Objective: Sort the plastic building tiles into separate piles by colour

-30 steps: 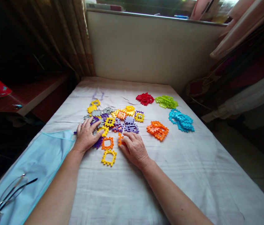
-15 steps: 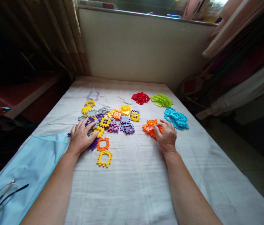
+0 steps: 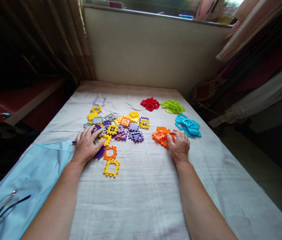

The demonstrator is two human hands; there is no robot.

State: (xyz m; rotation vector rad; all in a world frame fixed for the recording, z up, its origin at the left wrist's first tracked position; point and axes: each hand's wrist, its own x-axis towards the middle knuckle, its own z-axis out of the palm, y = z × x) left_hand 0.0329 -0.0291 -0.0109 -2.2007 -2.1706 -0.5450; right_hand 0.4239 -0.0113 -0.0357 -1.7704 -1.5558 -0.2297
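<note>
My left hand [image 3: 86,145] lies with its fingers spread over the left side of a mixed heap of toothed plastic building pieces. Purple pieces [image 3: 99,151], a grey piece [image 3: 98,120] and a yellow window piece [image 3: 112,130] show around it. Close to its thumb are an orange frame piece [image 3: 110,152] and a yellow frame piece [image 3: 111,168]. On the right, my right hand [image 3: 179,146] rests at the edge of a pile of orange pieces [image 3: 159,136], thumb and fingers apart. Its fingertips partly cover that pile's right side.
Beyond my right hand sit piles of red pieces [image 3: 150,104], lime green pieces [image 3: 173,106] and blue pieces [image 3: 188,126]. A pale blue cloth [image 3: 38,170] with eyeglasses [image 3: 3,213] on it lies at the left. A white sheet [image 3: 131,200] covers the surface, which meets a wall.
My right hand has shifted slightly right, uncovering more of the orange pile. My left hand has stayed in place on the mixed heap.
</note>
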